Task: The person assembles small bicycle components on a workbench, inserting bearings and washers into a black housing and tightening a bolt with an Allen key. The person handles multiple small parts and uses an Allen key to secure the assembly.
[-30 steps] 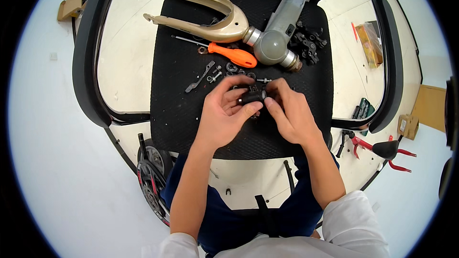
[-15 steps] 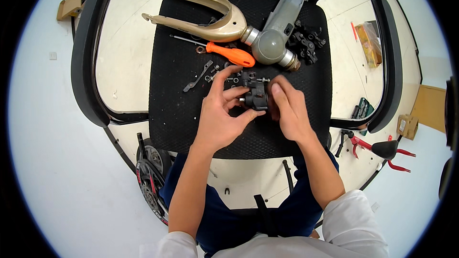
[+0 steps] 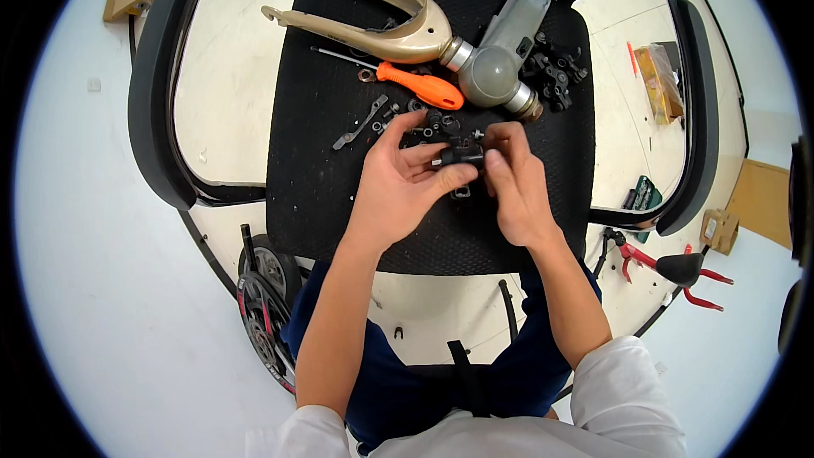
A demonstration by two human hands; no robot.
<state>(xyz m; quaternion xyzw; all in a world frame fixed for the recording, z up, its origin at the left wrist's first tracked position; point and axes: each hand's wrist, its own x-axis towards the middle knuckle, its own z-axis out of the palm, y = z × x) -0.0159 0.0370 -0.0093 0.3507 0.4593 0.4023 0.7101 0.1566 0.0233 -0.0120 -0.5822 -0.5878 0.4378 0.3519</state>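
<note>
Both hands meet over the middle of the black chair seat (image 3: pixel 322 203): the left hand (image 3: pixel 403 182) and the right hand (image 3: pixel 513 187) pinch a small black part (image 3: pixel 462 155) between their fingertips. Farther off at 12 o'clock lie small metal bits (image 3: pixel 424 123), an orange screwdriver (image 3: pixel 420 86), and a tan metal fork (image 3: pixel 373 21) with its grey tube (image 3: pixel 500 64).

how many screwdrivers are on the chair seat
1. The orange-handled screwdriver lies on the black seat, just in front of the tan fork and beyond both hands. Another could be hidden under the hands or among the small parts.
</note>
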